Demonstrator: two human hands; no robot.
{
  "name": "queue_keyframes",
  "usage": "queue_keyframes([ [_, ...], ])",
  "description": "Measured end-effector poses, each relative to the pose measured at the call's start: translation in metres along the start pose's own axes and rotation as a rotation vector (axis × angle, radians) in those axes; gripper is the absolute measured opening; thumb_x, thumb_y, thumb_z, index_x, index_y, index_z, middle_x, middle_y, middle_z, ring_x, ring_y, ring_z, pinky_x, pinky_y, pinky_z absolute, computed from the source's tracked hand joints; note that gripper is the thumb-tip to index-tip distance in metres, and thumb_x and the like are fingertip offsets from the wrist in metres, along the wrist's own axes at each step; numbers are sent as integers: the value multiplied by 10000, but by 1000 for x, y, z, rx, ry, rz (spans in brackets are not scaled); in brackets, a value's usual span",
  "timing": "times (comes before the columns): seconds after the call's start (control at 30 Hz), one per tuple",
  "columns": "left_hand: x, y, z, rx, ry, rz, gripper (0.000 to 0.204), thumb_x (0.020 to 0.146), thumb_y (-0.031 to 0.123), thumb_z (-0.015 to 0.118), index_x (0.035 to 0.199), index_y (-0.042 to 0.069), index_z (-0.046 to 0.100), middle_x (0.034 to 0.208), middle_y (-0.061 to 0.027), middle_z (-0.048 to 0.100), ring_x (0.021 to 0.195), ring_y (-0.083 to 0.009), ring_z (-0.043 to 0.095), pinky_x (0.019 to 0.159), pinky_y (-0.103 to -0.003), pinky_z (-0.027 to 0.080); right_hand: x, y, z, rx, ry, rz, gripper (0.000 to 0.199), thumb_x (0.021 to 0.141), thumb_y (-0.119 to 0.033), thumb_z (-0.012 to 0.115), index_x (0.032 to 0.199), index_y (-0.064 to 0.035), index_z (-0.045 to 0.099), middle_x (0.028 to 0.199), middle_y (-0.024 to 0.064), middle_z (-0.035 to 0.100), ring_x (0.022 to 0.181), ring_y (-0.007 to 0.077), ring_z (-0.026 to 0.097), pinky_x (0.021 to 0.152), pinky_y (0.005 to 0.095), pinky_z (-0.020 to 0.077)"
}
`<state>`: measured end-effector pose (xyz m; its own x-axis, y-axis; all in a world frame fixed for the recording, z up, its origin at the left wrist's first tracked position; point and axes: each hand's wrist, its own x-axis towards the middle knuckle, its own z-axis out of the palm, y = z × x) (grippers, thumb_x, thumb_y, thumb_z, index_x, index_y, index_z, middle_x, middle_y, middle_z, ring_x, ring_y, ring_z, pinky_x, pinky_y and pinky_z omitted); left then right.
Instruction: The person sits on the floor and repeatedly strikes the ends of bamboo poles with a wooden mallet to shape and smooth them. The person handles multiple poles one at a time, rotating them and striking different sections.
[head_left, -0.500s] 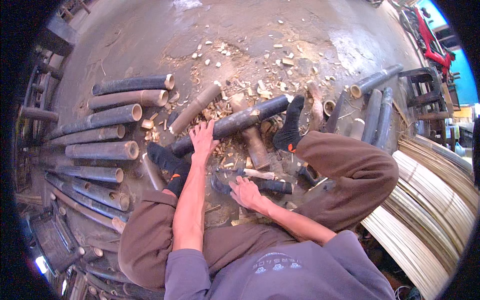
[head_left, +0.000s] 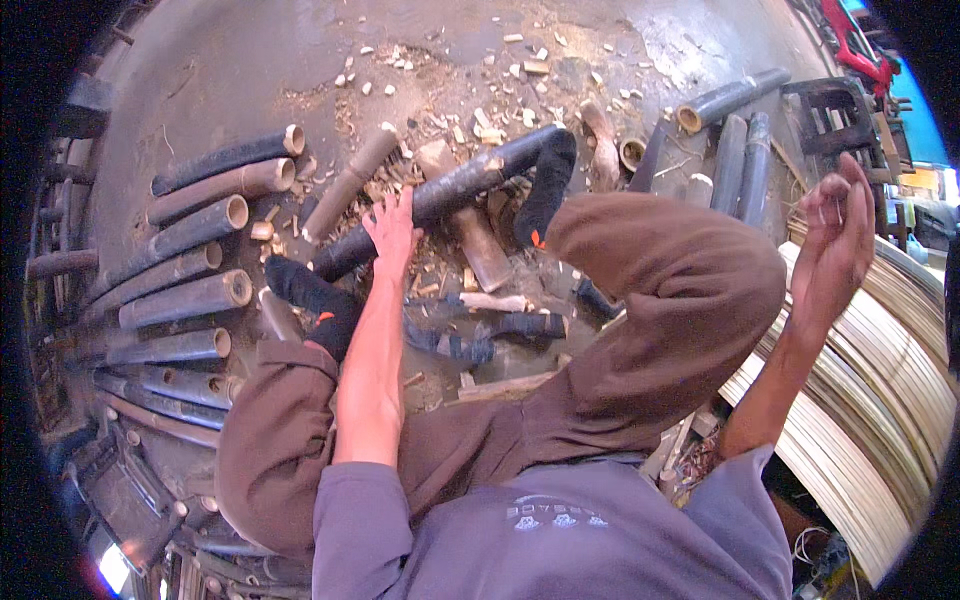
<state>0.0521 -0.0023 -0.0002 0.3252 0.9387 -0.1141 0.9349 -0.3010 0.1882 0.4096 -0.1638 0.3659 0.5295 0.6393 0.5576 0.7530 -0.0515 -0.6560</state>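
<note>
I sit on the floor with my knees up, in brown trousers and black socks. My left hand (head_left: 392,232) lies flat, fingers spread, on a long dark bamboo pole (head_left: 470,180) that runs slantwise in front of me. My right foot (head_left: 545,195) rests against the same pole, and my left foot (head_left: 305,290) is beside its near end. My right hand (head_left: 835,235) is raised at the right, above a pile of split bamboo strips (head_left: 880,400), its fingers loosely curled and nothing seen in it. Between my legs lie dark, cloth-wrapped tools (head_left: 500,325).
Several cut bamboo sections (head_left: 190,260) lie stacked at the left. Wood chips and offcuts (head_left: 470,110) litter the concrete floor ahead. More bamboo tubes (head_left: 730,100) and a black crate (head_left: 835,110) sit at the far right.
My right hand has left the tools on the floor between my legs and swung up to the right, over the strips. My left hand stays on the pole.
</note>
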Motion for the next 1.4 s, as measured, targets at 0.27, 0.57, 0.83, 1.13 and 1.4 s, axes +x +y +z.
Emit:
queue_keyframes([
  [0.27,9,-5,13,-6,88,86,905,582,203,868,1372,207,427,1202,-106,528,1123,-311,502,975,-536,340,-82,237,74,293,-459,826,357,947,-345,579,1156,-60,630,853,56,618,787,154,598,701,328,493],
  [0.57,2,-2,3,21,-14,38,923,585,226,872,1380,192,404,1223,-97,510,1124,-298,496,983,-521,351,-115,203,76,134,-497,1055,366,922,-358,607,1118,-49,622,848,64,614,775,163,599,692,329,493],
  [0.83,-8,27,-12,-100,262,117,838,673,366,795,1377,129,407,1279,-193,442,1249,-352,360,1029,-531,270,-118,191,65,154,-433,1099,378,899,-369,632,1083,-40,616,843,70,612,765,171,599,685,331,493],
  [1.13,-165,156,57,-209,-143,815,375,755,221,649,1064,24,575,1010,-147,581,1055,-316,537,901,-433,442,-104,153,55,271,-324,1047,396,874,-382,660,1045,-29,608,838,77,608,753,180,600,676,332,493],
  [1.4,-160,159,40,-462,-292,814,597,675,178,747,1173,-7,473,951,-192,594,940,-362,597,773,-458,484,-66,100,25,352,-105,893,416,851,-394,685,1011,-19,602,833,84,605,742,189,600,668,333,492],
])
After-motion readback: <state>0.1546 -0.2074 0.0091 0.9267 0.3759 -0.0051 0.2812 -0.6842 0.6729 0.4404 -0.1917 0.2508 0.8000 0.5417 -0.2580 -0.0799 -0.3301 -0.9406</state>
